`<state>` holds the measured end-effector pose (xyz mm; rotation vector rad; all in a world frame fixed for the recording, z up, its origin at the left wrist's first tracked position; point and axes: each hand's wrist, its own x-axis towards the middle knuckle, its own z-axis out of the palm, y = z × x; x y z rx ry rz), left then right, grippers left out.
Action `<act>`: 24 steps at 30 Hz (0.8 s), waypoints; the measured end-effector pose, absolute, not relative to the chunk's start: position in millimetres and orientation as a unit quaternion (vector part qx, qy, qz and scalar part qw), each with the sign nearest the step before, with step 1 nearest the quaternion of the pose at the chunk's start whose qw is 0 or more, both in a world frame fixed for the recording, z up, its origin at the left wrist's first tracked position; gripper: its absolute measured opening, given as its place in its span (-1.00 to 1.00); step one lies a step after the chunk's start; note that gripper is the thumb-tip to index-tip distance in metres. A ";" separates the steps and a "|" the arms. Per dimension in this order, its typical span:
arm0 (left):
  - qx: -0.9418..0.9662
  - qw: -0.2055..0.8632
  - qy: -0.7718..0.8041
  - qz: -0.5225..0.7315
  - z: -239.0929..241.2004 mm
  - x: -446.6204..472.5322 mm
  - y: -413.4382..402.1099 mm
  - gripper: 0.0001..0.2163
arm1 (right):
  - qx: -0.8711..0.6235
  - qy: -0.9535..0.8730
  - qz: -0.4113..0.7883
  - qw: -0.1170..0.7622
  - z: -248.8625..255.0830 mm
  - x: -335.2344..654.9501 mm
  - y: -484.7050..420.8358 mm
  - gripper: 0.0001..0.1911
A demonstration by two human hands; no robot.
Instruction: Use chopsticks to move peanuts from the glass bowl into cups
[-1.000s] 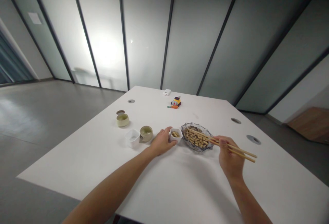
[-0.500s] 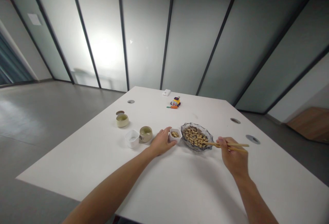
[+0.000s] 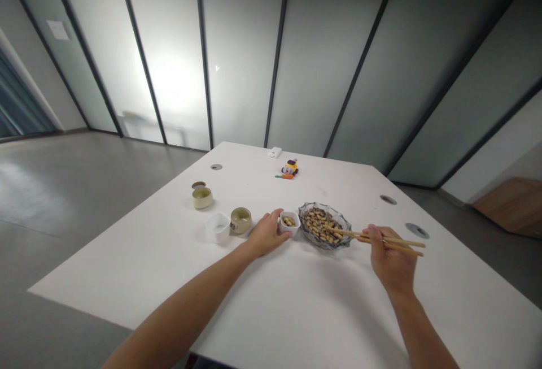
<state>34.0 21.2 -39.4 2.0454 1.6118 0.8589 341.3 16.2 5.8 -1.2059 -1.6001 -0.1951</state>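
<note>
Fingers [image 3: 374, 235] of the right hand [image 3: 392, 264] are closed around 2 wooden chopsticks [image 3: 396, 243], pinching them near their middle. The tips reach left into the glass dish. The left hand [image 3: 265, 234] is curled partway, its fingers cupping the near-left side of the small white cup [image 3: 290, 222] and touching it.

All of this sits on the white table [image 3: 296, 312]. The glass dish [image 3: 324, 225] stands between the 2 hands, heaped with peanuts [image 3: 318, 222], and the chopstick tips lie among them. Just to its left, the small white cup holds a few peanuts. Left of that hand are a tan ceramic cup [image 3: 241, 220] and an empty white square cup [image 3: 218, 226], side by side. A second tan cup [image 3: 202, 197] stands farther back, with a small brown lid [image 3: 198, 185] beside it. Near the far edge are a little yellow toy [image 3: 290, 167] and a white box [image 3: 275, 152].
</note>
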 end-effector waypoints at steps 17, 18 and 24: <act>0.738 0.183 0.570 0.311 -42.6 33.8 22.7 -0.43 | -0.517 -0.667 -0.043 0.534 0.4 339.3 17.7 -0.35; 0.738 0.183 0.572 0.309 -42.8 33.7 22.9 -0.42 | -0.516 -0.668 -0.042 0.535 0.2 339.5 17.9 -0.35; 0.737 0.188 0.572 0.307 -40.5 33.2 21.1 -0.40 | -0.523 -0.662 -0.054 0.534 0.8 340.4 17.5 -0.34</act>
